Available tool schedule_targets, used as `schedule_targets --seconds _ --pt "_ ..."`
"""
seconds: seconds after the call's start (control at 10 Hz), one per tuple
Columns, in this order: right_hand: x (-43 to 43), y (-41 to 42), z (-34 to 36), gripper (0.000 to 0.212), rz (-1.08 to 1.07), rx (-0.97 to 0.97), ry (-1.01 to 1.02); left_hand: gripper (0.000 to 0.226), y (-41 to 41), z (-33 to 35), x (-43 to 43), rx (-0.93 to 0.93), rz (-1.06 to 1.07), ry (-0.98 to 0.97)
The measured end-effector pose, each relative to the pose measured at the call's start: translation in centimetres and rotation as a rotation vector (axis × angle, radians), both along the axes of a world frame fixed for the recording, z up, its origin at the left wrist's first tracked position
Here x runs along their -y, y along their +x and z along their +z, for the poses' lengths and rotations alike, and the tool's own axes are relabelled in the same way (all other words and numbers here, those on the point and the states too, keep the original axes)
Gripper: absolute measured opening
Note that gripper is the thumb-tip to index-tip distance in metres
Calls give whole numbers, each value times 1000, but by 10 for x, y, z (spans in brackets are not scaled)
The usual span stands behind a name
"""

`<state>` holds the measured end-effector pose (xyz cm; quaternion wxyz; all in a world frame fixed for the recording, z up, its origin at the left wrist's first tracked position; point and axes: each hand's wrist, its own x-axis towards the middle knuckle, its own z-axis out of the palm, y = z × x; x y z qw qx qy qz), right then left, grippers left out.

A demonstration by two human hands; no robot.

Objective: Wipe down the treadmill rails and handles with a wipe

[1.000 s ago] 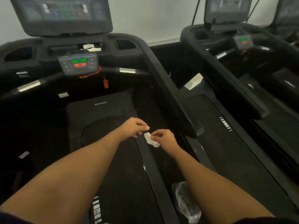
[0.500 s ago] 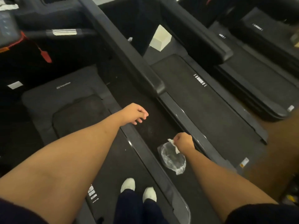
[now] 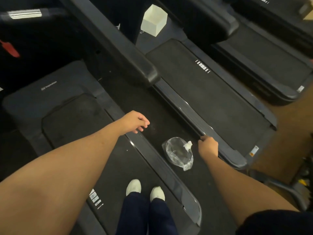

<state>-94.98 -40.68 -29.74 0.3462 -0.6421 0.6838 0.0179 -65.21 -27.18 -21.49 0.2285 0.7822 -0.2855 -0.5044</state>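
Both bare forearms were extended toward mid-frame; the left hand (image 3: 135,122) was held loosely curled, the right hand (image 3: 208,146) empty, fingers bent.

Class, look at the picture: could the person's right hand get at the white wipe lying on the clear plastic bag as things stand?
Probably yes. The right hand is just beside the white wipe, which lies exposed on the clear plastic bag's near edge, with nothing between them.

motor cover (image 3: 50,92) — small white logo, unreadable | belt marks — no text
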Motion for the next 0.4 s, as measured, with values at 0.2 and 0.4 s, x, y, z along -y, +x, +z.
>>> schedule_targets --seconds 0.2,0.4 --pt "0 -8 -1 32 -5 -68 11 16 0 -3 -5 -6 -2 5" --pt "-10 28 21 26 128 -98 -35 18 17 15 -22 -15 87 -37"
